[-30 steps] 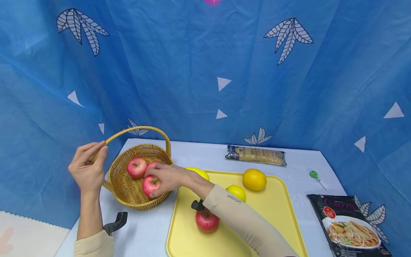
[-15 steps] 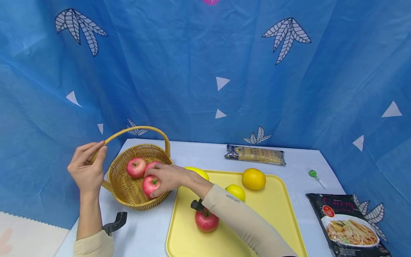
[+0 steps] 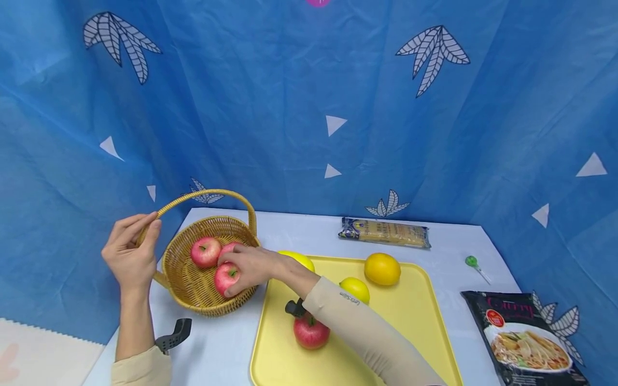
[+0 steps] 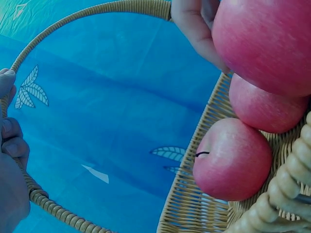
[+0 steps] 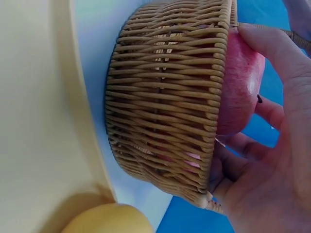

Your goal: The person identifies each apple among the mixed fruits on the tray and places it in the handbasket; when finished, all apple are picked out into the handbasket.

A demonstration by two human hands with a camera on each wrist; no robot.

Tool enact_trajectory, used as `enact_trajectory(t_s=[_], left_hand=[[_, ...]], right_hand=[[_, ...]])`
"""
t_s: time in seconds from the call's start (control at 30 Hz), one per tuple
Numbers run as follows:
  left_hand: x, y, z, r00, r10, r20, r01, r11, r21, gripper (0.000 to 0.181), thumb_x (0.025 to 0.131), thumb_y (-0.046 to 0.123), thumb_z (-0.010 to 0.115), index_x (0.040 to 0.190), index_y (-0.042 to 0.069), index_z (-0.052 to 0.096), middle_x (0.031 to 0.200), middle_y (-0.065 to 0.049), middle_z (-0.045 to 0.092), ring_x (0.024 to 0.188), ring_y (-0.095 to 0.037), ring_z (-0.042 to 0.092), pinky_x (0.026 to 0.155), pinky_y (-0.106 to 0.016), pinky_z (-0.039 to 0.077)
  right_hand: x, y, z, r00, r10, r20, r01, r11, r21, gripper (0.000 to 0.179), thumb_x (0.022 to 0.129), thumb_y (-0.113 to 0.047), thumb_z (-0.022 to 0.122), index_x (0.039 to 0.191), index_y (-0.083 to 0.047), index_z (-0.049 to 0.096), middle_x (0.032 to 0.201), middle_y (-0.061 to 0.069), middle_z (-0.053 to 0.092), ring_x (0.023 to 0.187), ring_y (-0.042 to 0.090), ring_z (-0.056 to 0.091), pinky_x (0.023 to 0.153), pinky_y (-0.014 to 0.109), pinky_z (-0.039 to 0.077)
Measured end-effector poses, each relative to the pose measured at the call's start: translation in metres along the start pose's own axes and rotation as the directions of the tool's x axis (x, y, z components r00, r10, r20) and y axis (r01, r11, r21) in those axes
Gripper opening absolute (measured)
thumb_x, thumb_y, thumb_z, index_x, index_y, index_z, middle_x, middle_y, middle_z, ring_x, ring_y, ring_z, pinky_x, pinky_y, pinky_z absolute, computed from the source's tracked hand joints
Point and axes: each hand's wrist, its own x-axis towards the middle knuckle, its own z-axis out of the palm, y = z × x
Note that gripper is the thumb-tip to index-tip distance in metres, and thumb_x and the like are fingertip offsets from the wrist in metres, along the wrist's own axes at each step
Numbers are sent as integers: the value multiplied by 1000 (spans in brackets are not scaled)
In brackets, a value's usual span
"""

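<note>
A woven wicker basket (image 3: 193, 292) stands at the left of the table, its tall arched handle (image 3: 217, 191) upright. My left hand (image 3: 131, 252) pinches that handle on its left side between thumb and fingers. Over the basket's right part, my right hand (image 3: 253, 268) grips a red apple (image 3: 226, 279), thumb on the near side and fingers beyond. In the right wrist view this apple (image 5: 240, 82) sits at the basket's rim. Two more apples lie inside: one apple (image 3: 205, 252) in full view, another apple (image 3: 230, 248) partly hidden by my right fingers.
Right of the basket lies a yellow tray (image 3: 432, 316) bearing an apple (image 3: 311, 332), a lemon (image 3: 354, 289), an orange-yellow lemon (image 3: 382, 269) and a yellow fruit (image 3: 296, 259) behind my forearm. Beyond are a noodle packet (image 3: 386, 233), a green lollipop (image 3: 472, 261) and a black curry pack (image 3: 523, 338).
</note>
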Motion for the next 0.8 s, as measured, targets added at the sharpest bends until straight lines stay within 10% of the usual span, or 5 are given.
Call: enact_trajectory(t_s=[0.3, 0.8], left_hand=[[1, 0, 0, 1000, 9, 1, -9, 1000, -10, 16, 85, -10, 73, 101, -15, 73, 98, -3, 69, 87, -8, 63, 69, -10, 50], [1, 1, 1, 1000, 1, 1, -1, 1000, 0, 16, 85, -10, 73, 101, -15, 73, 98, -2, 69, 88, -8, 63, 73, -10, 52]], right_hand=[[3, -2, 5, 998, 53, 33, -53, 999, 0, 63, 83, -64, 70, 137, -38, 52, 139, -9, 49, 131, 9, 47, 100, 32, 50], [8, 1, 8, 997, 71, 29, -67, 991, -112, 66, 83, -64, 71, 141, -38, 51, 134, -7, 51, 107, 9, 56, 88, 28, 51]])
